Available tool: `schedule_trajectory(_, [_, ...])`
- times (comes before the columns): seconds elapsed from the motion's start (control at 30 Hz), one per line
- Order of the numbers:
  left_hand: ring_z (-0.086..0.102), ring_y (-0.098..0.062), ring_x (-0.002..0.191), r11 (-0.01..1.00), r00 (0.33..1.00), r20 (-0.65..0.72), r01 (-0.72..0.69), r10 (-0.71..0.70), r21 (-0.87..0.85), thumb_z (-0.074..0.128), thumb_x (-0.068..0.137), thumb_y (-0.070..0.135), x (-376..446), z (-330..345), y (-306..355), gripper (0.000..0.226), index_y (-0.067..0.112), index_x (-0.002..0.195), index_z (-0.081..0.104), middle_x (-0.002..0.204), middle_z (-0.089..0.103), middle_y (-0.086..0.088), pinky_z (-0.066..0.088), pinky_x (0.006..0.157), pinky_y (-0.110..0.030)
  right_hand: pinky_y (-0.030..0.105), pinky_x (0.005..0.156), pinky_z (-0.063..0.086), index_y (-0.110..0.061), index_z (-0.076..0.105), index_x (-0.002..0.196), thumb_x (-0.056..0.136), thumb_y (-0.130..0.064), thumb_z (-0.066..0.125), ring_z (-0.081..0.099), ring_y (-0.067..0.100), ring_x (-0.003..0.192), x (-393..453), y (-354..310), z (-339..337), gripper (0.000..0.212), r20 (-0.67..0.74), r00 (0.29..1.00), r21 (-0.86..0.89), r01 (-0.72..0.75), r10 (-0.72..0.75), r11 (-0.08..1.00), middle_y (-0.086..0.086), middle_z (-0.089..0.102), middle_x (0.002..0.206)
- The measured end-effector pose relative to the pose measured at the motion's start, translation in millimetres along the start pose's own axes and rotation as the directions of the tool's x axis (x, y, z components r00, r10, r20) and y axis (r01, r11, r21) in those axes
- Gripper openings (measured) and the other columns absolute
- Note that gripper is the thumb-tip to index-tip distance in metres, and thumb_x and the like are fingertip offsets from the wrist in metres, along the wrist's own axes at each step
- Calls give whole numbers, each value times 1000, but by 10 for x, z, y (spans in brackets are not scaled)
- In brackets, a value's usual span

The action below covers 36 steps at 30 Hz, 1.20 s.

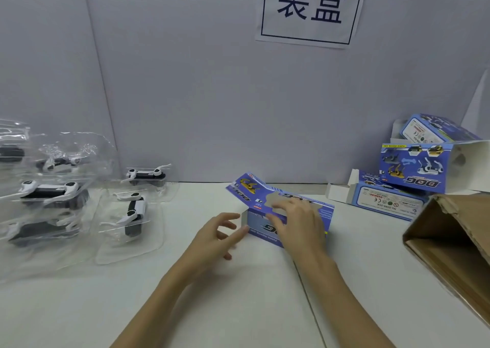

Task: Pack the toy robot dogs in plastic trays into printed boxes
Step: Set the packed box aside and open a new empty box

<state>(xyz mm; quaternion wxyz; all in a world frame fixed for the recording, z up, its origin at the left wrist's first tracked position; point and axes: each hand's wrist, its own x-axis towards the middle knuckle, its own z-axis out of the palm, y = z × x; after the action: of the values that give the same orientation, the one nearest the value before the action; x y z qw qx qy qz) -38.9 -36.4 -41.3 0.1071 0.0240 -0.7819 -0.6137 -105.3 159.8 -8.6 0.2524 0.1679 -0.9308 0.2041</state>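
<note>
A blue printed box lies on the white table in front of me, its long top flap raised at the far left. My left hand pinches the box's open left end between thumb and forefinger. On top of the box lies my right hand, pressing down with its fingers stretched out. Several black-and-white toy robot dogs in clear plastic trays sit at the left. The nearest tray is a hand's width from the box, another lies behind it, and more trays are piled at the far left.
A stack of printed boxes with open ends stands at the back right. A brown cardboard carton lies open on its side at the right edge. A paper sign hangs on the grey wall panel behind the table.
</note>
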Motion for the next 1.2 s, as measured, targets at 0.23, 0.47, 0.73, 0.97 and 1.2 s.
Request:
schedule_trajectory(0.23, [71,-16,99,985,987,-131,-106,88,-136,68,99,33,34,-56,43,14,31,113,71,116,70,18,64,67,-36,33,78,60,-21,70,119,102,-31,64,64,16,109,-25,-208,-42,21,-142,988,365,1,55,931,0,65,120])
schedule_trajectory(0.47, [71,-12,81,992,986,-117,-111,118,65,78,91,20,7,113,-60,22,19,102,59,98,73,17,59,51,-35,44,122,28,-22,32,159,106,-49,45,20,26,155,67,351,-87,61,230,931,46,-300,282,953,5,31,166])
schedule_trajectory(0.73, [61,-6,78,929,794,-550,-360,259,-83,73,97,19,50,-190,150,15,33,92,72,93,75,12,52,69,-16,43,92,56,-15,70,107,98,-60,57,70,20,96,35,182,-199,47,416,890,409,-367,188,835,9,74,105])
schedule_trajectory(0.97, [68,-5,114,861,847,-503,-379,175,-339,70,95,42,-3,-270,331,28,34,122,71,123,72,10,56,75,-15,23,81,60,-46,43,142,92,-43,74,71,6,108,-137,-272,-69,59,438,882,852,-346,-173,393,-16,71,124])
schedule_trajectory(1.2, [63,-12,128,840,881,-344,-435,323,-324,76,90,40,-130,-119,488,64,39,144,41,152,51,17,63,84,-38,41,104,56,-51,28,153,87,-29,73,64,16,126,-139,-251,-96,83,318,908,898,-198,-271,392,-12,64,139])
